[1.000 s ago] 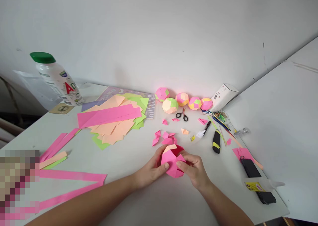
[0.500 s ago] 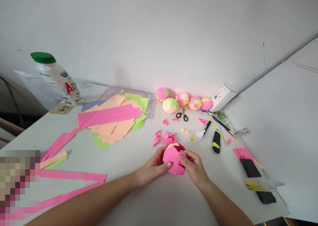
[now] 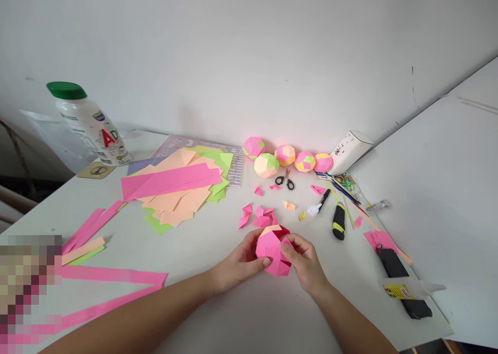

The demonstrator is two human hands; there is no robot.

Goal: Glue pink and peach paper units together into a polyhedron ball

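Between my two hands, above the front of the table, is a pink folded-paper ball with a peach patch at its top and an opening on its upper right. My left hand grips its left side, thumb lying across the front. My right hand pinches a pink flap on the right side; the fingertips behind the paper are hidden. Just beyond the ball lie several small folded pink paper pieces and one peach piece.
Finished-looking paper balls line the wall, with scissors before them. Paper sheets and a white bottle are at left. A glue bottle, a utility knife, and a black phone-like object lie at right.
The paper ball has tilted and shifted very slightly right and down in my hands. A gap at its lower right looks a little wider. The other things stay put.
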